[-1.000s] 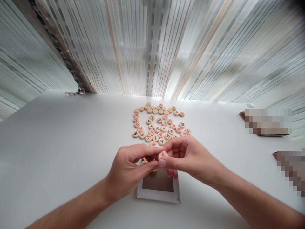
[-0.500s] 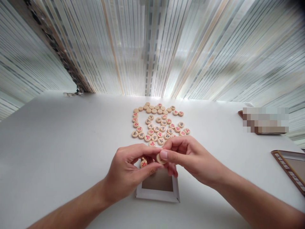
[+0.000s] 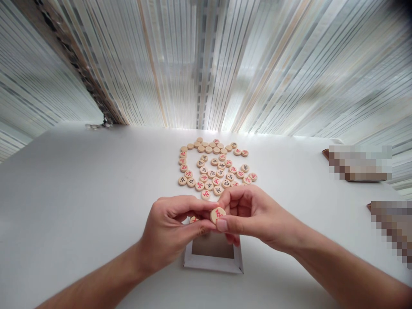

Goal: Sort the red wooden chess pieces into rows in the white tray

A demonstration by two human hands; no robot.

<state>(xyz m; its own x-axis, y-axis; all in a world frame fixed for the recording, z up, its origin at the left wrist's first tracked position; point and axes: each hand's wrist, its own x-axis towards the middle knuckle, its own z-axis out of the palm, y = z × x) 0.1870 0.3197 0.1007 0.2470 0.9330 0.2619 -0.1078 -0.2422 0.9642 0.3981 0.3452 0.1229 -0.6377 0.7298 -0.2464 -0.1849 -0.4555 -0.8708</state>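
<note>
Between my two hands is a round wooden Chinese chess piece (image 3: pixel 218 215) with a red character facing me. My left hand (image 3: pixel 175 225) pinches it from the left with thumb and fingers. From the right, my right hand (image 3: pixel 252 214) grips its edge, thumb at the lower side. Below the hands stands a shallow white box (image 3: pixel 212 264) with a brown inner bottom. Another red-marked piece (image 3: pixel 194 219) shows partly behind my left fingers, at the box's far left corner. The rest of that corner is hidden by my hands.
Past my hands, many chess pieces (image 3: pixel 219 173) lie spread on the white table (image 3: pixel 112 193), some with red or black characters, some blank side up. Two partly blurred brown-edged objects (image 3: pixel 363 176) lie at the right. A striped curtain (image 3: pixel 180 64) hangs behind.
The held piece has turned so that its red character now faces me. My right thumb has slid down to its lower edge. The pieces on the table stay put.
</note>
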